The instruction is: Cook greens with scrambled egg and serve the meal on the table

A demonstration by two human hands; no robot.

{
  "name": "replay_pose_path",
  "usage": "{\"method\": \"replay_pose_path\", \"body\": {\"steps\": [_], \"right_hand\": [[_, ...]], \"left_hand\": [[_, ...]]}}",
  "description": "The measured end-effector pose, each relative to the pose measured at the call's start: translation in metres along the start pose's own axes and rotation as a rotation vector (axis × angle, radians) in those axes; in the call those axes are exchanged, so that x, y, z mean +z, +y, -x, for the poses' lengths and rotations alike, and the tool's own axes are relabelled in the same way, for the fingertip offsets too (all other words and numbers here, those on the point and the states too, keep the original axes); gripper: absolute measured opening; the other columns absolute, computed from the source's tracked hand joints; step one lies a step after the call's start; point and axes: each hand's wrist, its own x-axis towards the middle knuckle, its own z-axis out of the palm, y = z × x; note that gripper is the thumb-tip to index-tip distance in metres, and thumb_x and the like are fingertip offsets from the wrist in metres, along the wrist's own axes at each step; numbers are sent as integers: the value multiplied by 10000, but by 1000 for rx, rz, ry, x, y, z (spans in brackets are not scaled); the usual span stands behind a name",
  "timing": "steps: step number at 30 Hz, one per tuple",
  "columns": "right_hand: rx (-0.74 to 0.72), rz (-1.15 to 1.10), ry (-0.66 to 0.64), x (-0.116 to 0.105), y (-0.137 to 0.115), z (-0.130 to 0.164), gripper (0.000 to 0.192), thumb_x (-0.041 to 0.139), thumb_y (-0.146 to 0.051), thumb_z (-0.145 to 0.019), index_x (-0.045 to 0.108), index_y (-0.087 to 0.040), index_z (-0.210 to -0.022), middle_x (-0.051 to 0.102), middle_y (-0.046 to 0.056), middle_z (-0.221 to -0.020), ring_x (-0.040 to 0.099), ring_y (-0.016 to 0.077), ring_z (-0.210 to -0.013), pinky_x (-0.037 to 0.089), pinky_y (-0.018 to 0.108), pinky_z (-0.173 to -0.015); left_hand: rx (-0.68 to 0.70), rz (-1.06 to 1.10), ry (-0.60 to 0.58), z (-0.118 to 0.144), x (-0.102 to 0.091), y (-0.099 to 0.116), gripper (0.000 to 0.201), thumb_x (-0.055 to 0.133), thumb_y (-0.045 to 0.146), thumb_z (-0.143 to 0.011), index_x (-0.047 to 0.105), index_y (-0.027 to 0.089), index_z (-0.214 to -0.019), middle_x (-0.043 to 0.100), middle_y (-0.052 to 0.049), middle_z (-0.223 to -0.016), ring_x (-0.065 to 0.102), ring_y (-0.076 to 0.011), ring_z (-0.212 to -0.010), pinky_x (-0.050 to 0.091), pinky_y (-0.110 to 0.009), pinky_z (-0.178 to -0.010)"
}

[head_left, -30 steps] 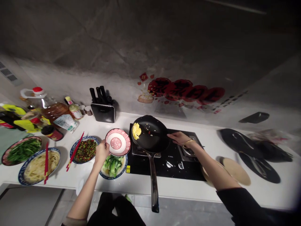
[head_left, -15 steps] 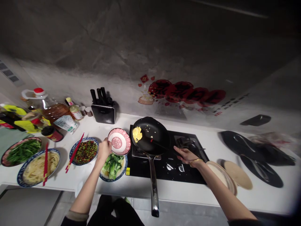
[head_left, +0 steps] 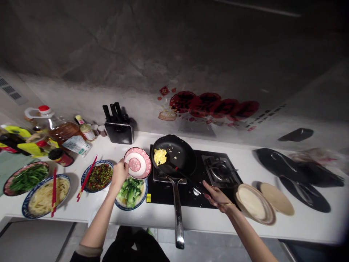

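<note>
While left hand (head_left: 119,174) grips pink bowl (head_left: 137,163), tilted at pan (head_left: 174,155) rim, centre frame, right hand (head_left: 215,194) clasps dark spatula (head_left: 183,173), tip in pan. Scrambled egg (head_left: 160,156) sits cooked at pan's left edge; bowl looks empty, transfer not done.

Bare white counter (head_left: 196,220) lies open before the black hob (head_left: 191,193); the long steel pan handle (head_left: 178,213) juts across it.
</note>
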Motion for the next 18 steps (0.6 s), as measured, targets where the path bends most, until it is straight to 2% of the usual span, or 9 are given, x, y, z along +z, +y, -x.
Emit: {"method": "replay_pose_path", "body": {"steps": [2, 5, 9, 14, 18], "right_hand": [[7, -28, -1, 1, 3, 3, 594, 542, -749, -585, 338, -204, -463, 310, -77, -354, 164, 8, -296, 60, 216, -344], [7, -57, 13, 0, 8, 5, 613, 549, -767, -557, 323, -208, -448, 285, -79, -352, 161, 12, -305, 63, 214, -340], [-24, -44, 14, -9, 9, 9, 609, 537, -770, -570, 346, -200, -472, 327, -71, -373, 165, 10, -311, 60, 211, -352], [-87, 46, -12, -13, -11, 28, 631, 447, -789, -631, 334, -197, -446, 281, -71, -367, 161, 11, -306, 50, 218, -352], [-169, 66, -37, 2, -33, 43, 628, 464, -788, -622, 330, -198, -455, 284, -76, -372, 179, 10, -299, 65, 214, -345]], "left_hand": [[-10, 43, -23, 1, -2, 1, 244, 366, 182, -843, 590, 127, -923, 642, -81, -555, 656, -197, -560, 415, -221, -559], [-16, 44, 2, 0, -3, 3, 233, 376, 178, -834, 594, 132, -904, 652, -85, -582, 663, -196, -582, 415, -221, -562], [-30, 98, -6, -2, -4, 6, 255, 356, 190, -838, 594, 128, -903, 615, -55, -504, 658, -200, -546, 421, -227, -561], [-27, 203, 4, -4, -2, 14, 258, 355, 197, -833, 594, 129, -902, 589, -27, -455, 642, -191, -493, 424, -229, -553], [-22, 282, 11, -4, -2, 20, 239, 362, 184, -818, 593, 137, -858, 571, -12, -425, 635, -183, -482, 422, -224, -547]]}}
